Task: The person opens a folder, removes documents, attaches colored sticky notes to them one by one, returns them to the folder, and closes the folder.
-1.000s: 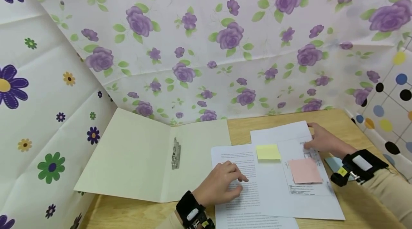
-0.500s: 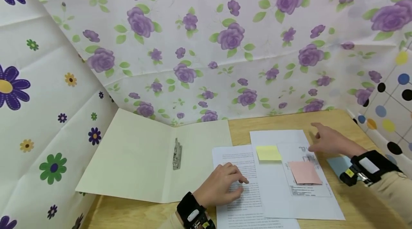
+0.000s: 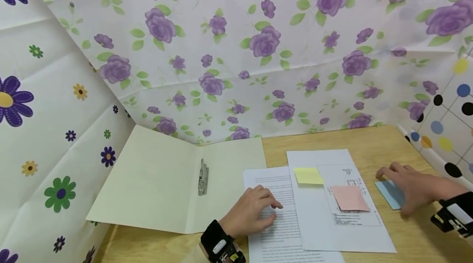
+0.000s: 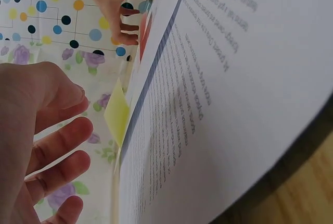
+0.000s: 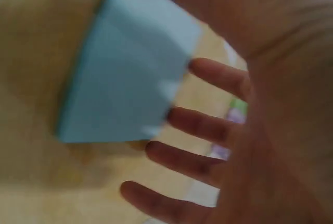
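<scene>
A cream cardboard folder (image 3: 148,185) lies spread open, a silver metal clip (image 3: 203,179) on its right panel. The left hand (image 3: 253,209), fingers loosely bent, is over white printed paper sheets (image 3: 277,242). A white paper sheet (image 3: 314,226) overlaps these, bearing a yellow paper note (image 3: 308,176) and a square pink paper note (image 3: 350,198). The right hand's (image 3: 417,187) fingers spread wide about a light-blue paper pad (image 3: 389,194) on the wooden table (image 3: 373,136); I cannot tell whether they touch.

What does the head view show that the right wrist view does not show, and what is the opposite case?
Only the head view shows the left hand, the open folder with its metal clip, the yellow note and the pink note. Only the right wrist view shows the palm side of the right hand; the head view shows its back. Both show that hand, the blue pad and the wooden table top.
</scene>
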`<act>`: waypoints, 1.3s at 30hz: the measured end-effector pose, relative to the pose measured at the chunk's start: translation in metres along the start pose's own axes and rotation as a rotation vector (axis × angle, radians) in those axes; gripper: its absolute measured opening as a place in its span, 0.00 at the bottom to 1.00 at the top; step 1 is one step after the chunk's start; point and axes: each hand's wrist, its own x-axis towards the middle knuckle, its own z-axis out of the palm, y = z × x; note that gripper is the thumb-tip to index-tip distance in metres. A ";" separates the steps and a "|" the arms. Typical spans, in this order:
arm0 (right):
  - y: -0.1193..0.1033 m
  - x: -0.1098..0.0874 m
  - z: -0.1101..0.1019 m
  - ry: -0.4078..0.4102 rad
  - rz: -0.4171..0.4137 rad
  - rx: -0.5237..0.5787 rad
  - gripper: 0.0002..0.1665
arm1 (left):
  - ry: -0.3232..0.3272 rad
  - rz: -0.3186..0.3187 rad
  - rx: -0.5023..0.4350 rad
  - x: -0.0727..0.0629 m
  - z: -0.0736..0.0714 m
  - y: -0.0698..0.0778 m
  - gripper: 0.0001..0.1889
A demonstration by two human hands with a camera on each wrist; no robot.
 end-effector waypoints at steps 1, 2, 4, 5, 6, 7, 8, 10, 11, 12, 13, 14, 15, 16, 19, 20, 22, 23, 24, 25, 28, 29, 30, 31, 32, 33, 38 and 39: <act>0.001 -0.001 0.003 0.008 -0.002 0.004 0.57 | 0.003 0.000 -0.004 0.000 0.000 0.000 0.10; 0.002 -0.001 0.005 0.018 0.000 0.005 0.56 | 0.005 -0.001 -0.010 -0.001 -0.001 -0.001 0.10; 0.003 -0.002 0.007 0.044 -0.001 -0.002 0.53 | 0.008 -0.002 -0.022 -0.001 -0.001 -0.001 0.10; 0.003 -0.003 0.008 0.059 -0.005 -0.009 0.51 | 0.008 -0.003 -0.026 -0.001 -0.002 -0.001 0.10; 0.004 -0.003 0.008 0.071 -0.010 -0.017 0.50 | 0.008 -0.004 -0.027 -0.001 -0.002 -0.001 0.10; 0.004 -0.003 0.009 0.082 -0.015 -0.030 0.48 | 0.008 -0.007 -0.028 -0.002 -0.002 -0.001 0.10; 0.004 -0.003 0.009 0.090 -0.011 -0.044 0.46 | 0.009 -0.010 -0.030 -0.002 -0.002 -0.001 0.10; 0.005 -0.002 0.009 0.093 -0.002 -0.056 0.45 | 0.010 -0.017 -0.031 -0.002 -0.002 -0.001 0.10; 0.007 -0.001 0.009 0.088 0.004 -0.057 0.43 | 0.010 -0.020 -0.032 -0.003 -0.002 -0.001 0.10; 0.008 0.000 0.010 0.080 0.010 -0.059 0.41 | 0.009 -0.024 -0.034 -0.003 -0.002 -0.001 0.10; 0.010 0.001 0.012 0.074 0.011 -0.059 0.38 | 0.008 -0.027 -0.035 -0.003 -0.002 -0.001 0.10; 0.012 0.003 0.013 0.071 0.014 -0.057 0.37 | 0.007 -0.029 -0.036 -0.004 -0.002 0.000 0.10; 0.014 0.004 0.015 0.070 0.011 -0.053 0.34 | 0.005 -0.032 -0.037 -0.004 -0.002 0.000 0.10; 0.017 0.005 0.016 0.067 0.011 -0.052 0.32 | 0.002 -0.034 -0.036 -0.004 -0.002 0.000 0.10; 0.023 0.009 0.020 0.068 0.009 -0.049 0.30 | 0.000 -0.045 -0.027 -0.004 -0.003 -0.002 0.10; 0.024 0.010 0.020 0.067 0.011 -0.048 0.31 | 0.001 -0.051 -0.028 -0.004 -0.003 -0.003 0.10; 0.025 0.012 0.019 0.062 0.017 -0.060 0.32 | 0.012 -0.065 -0.027 -0.004 -0.004 -0.004 0.10; 0.025 0.012 0.018 0.063 0.014 -0.063 0.32 | 0.024 -0.072 -0.029 -0.004 -0.005 -0.005 0.10; 0.024 0.013 0.017 0.065 0.008 -0.066 0.33 | 0.040 -0.076 -0.036 -0.004 -0.006 -0.006 0.10; 0.024 0.013 0.015 0.067 0.000 -0.068 0.33 | 0.057 -0.079 -0.041 -0.004 -0.007 -0.007 0.10; 0.021 0.013 0.013 0.074 -0.011 -0.079 0.35 | 0.108 -0.073 -0.053 -0.004 -0.011 -0.010 0.10; 0.021 0.013 0.013 0.077 -0.015 -0.077 0.34 | 0.123 -0.069 -0.055 -0.004 -0.012 -0.011 0.10; 0.020 0.013 0.013 0.080 -0.017 -0.076 0.33 | 0.136 -0.063 -0.060 -0.004 -0.013 -0.011 0.10; 0.019 0.013 0.013 0.082 -0.014 -0.078 0.33 | 0.145 -0.058 -0.060 -0.004 -0.013 -0.012 0.10; 0.017 0.014 0.013 0.082 -0.006 -0.084 0.32 | 0.150 -0.054 -0.065 -0.004 -0.013 -0.012 0.10; 0.016 0.014 0.012 0.083 0.002 -0.090 0.32 | 0.151 -0.052 -0.069 -0.004 -0.013 -0.013 0.10; 0.008 0.013 0.012 0.128 0.027 -0.126 0.31 | 0.144 -0.052 -0.097 -0.004 -0.013 -0.015 0.10; 0.006 0.013 0.010 0.152 0.024 -0.133 0.32 | 0.147 -0.056 -0.108 -0.004 -0.014 -0.016 0.10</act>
